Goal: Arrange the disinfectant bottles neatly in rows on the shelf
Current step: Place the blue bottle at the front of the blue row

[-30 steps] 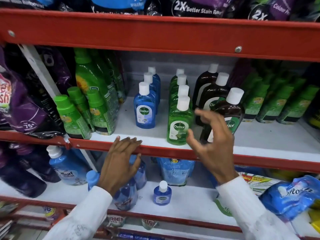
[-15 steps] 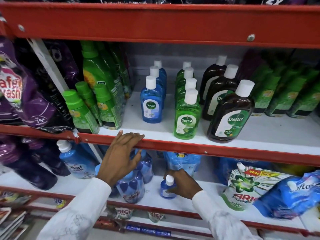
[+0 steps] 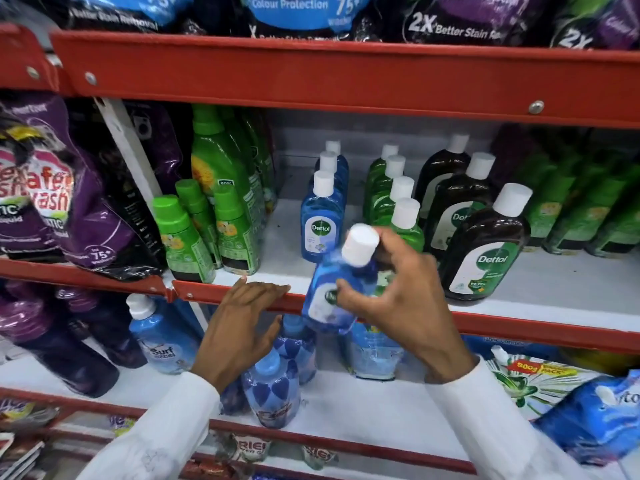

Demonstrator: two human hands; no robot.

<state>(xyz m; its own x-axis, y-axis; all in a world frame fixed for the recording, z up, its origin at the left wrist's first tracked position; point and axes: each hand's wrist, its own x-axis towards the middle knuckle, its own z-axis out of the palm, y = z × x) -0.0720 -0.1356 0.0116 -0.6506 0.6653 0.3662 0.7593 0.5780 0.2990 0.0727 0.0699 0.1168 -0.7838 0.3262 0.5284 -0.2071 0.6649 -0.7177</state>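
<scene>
My right hand (image 3: 398, 299) grips a small blue disinfectant bottle (image 3: 329, 299) with a white cap, tilted, just in front of the red edge of the middle shelf (image 3: 519, 327). My left hand (image 3: 242, 320) rests with its fingers spread on that same red edge, holding nothing. On the shelf stand three rows running front to back: blue bottles (image 3: 320, 223), green bottles (image 3: 398, 216) and dark brown bottles (image 3: 485, 251), all with white caps. The held bottle is between the blue row and the green row, lower than both.
Green-capped green bottles (image 3: 187, 240) stand left of the rows and purple detergent pouches (image 3: 52, 202) further left. More green bottles (image 3: 588, 209) fill the right. On the lower shelf stand blue softener bottles (image 3: 273, 386) and pouches (image 3: 595, 417). A red shelf beam (image 3: 346, 77) runs overhead.
My right hand dropped from the brown bottles to the lower shelf, took hold of the small blue bottle and lifted it to the middle shelf's edge. My left hand stayed on the edge.
</scene>
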